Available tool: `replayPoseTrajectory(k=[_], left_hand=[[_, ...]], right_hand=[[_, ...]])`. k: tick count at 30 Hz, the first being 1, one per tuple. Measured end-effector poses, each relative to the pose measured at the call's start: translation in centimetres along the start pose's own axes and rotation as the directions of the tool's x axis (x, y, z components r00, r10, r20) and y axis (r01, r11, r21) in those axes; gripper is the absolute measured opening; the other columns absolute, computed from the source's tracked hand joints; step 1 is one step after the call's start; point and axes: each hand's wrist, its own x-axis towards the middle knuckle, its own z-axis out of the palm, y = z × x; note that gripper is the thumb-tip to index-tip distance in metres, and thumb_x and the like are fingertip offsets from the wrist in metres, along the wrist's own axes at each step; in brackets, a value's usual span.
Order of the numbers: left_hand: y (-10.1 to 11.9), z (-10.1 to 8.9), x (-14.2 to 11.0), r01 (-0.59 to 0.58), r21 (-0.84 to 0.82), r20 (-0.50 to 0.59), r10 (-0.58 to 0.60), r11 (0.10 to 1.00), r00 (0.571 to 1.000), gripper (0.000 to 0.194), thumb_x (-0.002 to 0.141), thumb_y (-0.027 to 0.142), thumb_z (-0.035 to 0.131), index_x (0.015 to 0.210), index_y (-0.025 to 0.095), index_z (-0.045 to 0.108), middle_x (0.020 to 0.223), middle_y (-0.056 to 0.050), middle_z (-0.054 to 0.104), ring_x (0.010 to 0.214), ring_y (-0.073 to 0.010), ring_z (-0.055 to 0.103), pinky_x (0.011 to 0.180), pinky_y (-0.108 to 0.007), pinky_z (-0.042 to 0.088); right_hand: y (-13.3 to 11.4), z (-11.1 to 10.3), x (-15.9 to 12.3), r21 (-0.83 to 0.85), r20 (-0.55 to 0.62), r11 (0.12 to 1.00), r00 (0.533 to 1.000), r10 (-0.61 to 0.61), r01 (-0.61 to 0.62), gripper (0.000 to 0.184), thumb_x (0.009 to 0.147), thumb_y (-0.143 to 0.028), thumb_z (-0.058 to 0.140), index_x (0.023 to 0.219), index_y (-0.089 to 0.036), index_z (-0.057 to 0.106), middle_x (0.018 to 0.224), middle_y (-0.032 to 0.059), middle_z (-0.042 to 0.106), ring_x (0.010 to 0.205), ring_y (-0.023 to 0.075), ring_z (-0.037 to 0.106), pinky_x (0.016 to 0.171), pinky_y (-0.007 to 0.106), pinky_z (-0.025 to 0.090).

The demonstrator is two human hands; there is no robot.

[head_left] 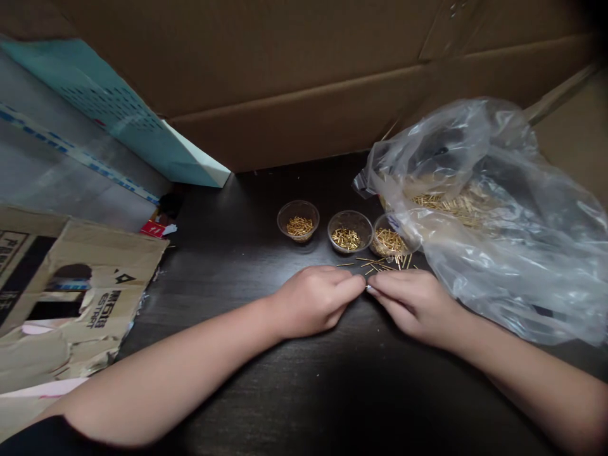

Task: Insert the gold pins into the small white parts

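My left hand (pixel 320 301) and my right hand (pixel 413 301) meet fingertip to fingertip above the dark table, both closed in a pinch. What lies between the fingertips is too small to name; only a tiny bright spot shows there. Just beyond the hands, several thin gold-coloured pins (pixel 375 263) lie loose on the table. Behind them stand three clear plastic cups: the left cup (pixel 298 221), the middle cup (pixel 350 232) and the right cup (pixel 392 235). Each contains small gold-coloured metal pieces. The right cup touches the plastic bag's edge.
A large clear plastic bag (pixel 513 253) with more gold pins (pixel 446 209) inside spreads over the right side. Tall cardboard (pixel 304 76) walls off the back. Torn printed cardboard (pixel 95 304) lies at left, near a light blue panel (pixel 118 107). The dark table (pixel 266 380) extends in front.
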Motion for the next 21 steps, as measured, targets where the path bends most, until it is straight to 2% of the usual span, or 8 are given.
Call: replayPoseTrajectory(k=[5, 7, 10, 14, 18, 21], left_hand=[[-0.03, -0.35, 0.47, 0.165, -0.276, 0.056, -0.156, 0.947, 0.986, 0.019, 0.100, 0.019, 0.050, 0.083, 0.015, 0.058, 0.068, 0.001, 0.058, 0.060, -0.0106, 0.053, 0.059, -0.022, 0.039], [-0.01, -0.40, 0.63, 0.203, -0.314, 0.093, -0.183, 0.927, 0.979, 0.019, 0.099, 0.019, 0.051, 0.081, 0.015, 0.058, 0.066, 0.002, 0.057, 0.059, -0.0099, 0.052, 0.058, -0.021, 0.038], [0.03, -0.15, 0.55, 0.189, -0.287, 0.079, -0.174, 0.939, 0.982, 0.021, 0.099, 0.018, 0.050, 0.078, 0.016, 0.055, 0.066, 0.002, 0.054, 0.058, -0.0103, 0.049, 0.057, -0.022, 0.036], [-0.04, 0.40, 0.15, 0.109, -0.188, 0.015, -0.108, 0.976, 0.994, 0.021, 0.096, 0.012, 0.047, 0.076, 0.017, 0.050, 0.066, 0.001, 0.053, 0.058, -0.0118, 0.048, 0.056, -0.024, 0.036], [-0.15, 0.45, -0.01, 0.041, -0.086, 0.015, -0.040, 0.995, 0.999, 0.020, 0.095, 0.009, 0.042, 0.080, 0.017, 0.052, 0.069, -0.001, 0.056, 0.061, -0.0133, 0.052, 0.058, -0.025, 0.040], [-0.07, 0.35, 0.01, 0.019, -0.004, 0.004, -0.019, 1.000, 1.000, 0.020, 0.096, 0.009, 0.041, 0.083, 0.016, 0.055, 0.070, -0.002, 0.059, 0.063, -0.0145, 0.055, 0.059, -0.026, 0.043]], right_hand=[[0.27, -0.08, 0.02, -0.038, 0.030, 0.997, 0.998, -0.061, 0.063, 0.026, 0.099, -0.007, 0.044, 0.078, -0.018, 0.053, 0.065, -0.0005, 0.050, 0.058, 0.0133, 0.049, 0.058, 0.026, 0.039], [0.44, -0.08, -0.07, -0.086, 0.036, 0.991, 0.994, -0.100, 0.103, 0.024, 0.096, -0.003, 0.042, 0.082, -0.017, 0.056, 0.066, 0.0012, 0.053, 0.060, 0.0147, 0.050, 0.059, 0.027, 0.040], [0.47, 0.06, -0.24, -0.105, 0.041, 0.990, 0.995, -0.093, 0.097, 0.023, 0.095, -0.003, 0.043, 0.083, -0.017, 0.057, 0.067, 0.0016, 0.055, 0.060, 0.0152, 0.051, 0.059, 0.027, 0.040], [0.18, 0.29, -0.37, -0.075, 0.034, 0.997, 0.999, -0.032, 0.034, 0.026, 0.098, -0.007, 0.044, 0.076, -0.019, 0.052, 0.064, -0.0004, 0.051, 0.058, 0.0140, 0.050, 0.058, 0.026, 0.039], [-0.15, 0.05, -0.09, 0.006, 0.022, 0.999, 0.999, 0.039, -0.039, 0.030, 0.101, -0.014, 0.047, 0.072, -0.019, 0.050, 0.062, -0.0021, 0.049, 0.055, 0.0121, 0.049, 0.056, 0.025, 0.038], [-0.33, -0.37, 0.35, 0.099, 0.065, 0.987, 0.990, 0.123, -0.129, 0.030, 0.102, -0.018, 0.049, 0.072, -0.019, 0.053, 0.062, -0.0024, 0.054, 0.055, 0.0111, 0.053, 0.056, 0.023, 0.039]])
